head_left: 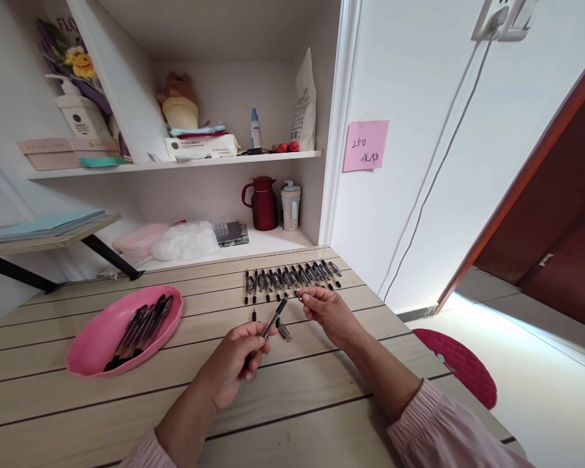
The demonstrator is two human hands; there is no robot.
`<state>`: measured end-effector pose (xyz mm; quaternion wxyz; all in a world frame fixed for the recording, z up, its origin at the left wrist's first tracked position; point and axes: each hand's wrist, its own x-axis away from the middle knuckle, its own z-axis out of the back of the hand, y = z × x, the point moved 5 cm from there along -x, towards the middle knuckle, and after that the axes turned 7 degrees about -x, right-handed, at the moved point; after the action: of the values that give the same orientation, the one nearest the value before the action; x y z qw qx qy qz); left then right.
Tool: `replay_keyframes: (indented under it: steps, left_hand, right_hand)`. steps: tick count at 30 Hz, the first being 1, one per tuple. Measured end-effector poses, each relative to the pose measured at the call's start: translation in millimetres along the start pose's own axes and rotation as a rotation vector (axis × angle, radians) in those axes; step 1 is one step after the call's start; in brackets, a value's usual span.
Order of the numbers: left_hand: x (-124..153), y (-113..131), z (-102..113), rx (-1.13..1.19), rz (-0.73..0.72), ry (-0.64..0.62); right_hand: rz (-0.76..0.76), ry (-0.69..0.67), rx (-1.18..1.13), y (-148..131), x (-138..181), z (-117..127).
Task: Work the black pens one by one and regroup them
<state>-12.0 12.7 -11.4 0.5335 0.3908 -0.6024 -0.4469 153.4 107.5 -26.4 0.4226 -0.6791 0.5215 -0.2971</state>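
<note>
My left hand (234, 364) is closed around a black pen (268, 331), holding it tilted with its tip pointing up and to the right. My right hand (324, 307) is pinched together just beyond the pen's tip, next to a row of several black pens (292, 279) laid side by side on the wooden table (127, 403). What its fingers hold is too small to make out. A short pen part (284, 331) lies on the table between my hands. A pink oval tray (92, 344) at the left holds several more black pens (141, 328).
Shelves behind the table carry a red jug (262, 203), a speckled cup (290, 205), a pink lidded box (139, 239), a plastic bag (185, 240) and boxes. A pink sticky note (365, 145) hangs on the white wall. A red stool cushion (461, 364) stands to the right.
</note>
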Motion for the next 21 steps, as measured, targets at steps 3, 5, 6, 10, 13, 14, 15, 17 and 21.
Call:
replay_keyframes:
  steps: [3, 5, 6, 10, 13, 14, 15, 17, 21]
  left_hand:
    - [1.2, 0.6, -2.6, -0.074, -0.01, -0.013]
    - [2.0, 0.9, -2.8, -0.12, 0.0, -0.002]
    - [2.2, 1.1, -2.7, -0.14, 0.005, 0.008]
    - [2.3, 1.4, -2.4, -0.193, 0.007, 0.036]
    - [1.3, 0.3, -2.0, -0.218, 0.003, 0.035]
    - [0.8, -0.2, -1.7, -0.224, 0.002, 0.036]
    - [0.4, -0.5, -1.3, -0.228, 0.0, 0.039]
    - [-0.2, -0.9, -0.9, -0.235, -0.001, 0.043]
    - [0.0, -0.5, -1.2, -0.258, 0.002, 0.057]
  right_hand:
    - [0.031, 0.012, -0.039, -6.4, 0.0, 1.1]
    - [0.059, 0.004, -0.039, -10.3, 0.3, 0.8]
    - [0.07, -0.005, -0.034, -11.7, 0.6, 0.3]
    - [0.086, -0.07, -0.018, -13.5, 2.5, -2.9]
    - [0.073, -0.122, -0.005, -13.1, 4.2, -6.1]
    - [0.07, -0.137, 0.001, -13.1, 4.6, -7.2]
    - [0.068, -0.15, 0.009, -13.2, 5.1, -8.4]
    - [0.063, -0.174, 0.03, -13.4, 6.1, -11.0]
    - [0.05, -0.214, 0.064, -13.1, 8.0, -15.2]
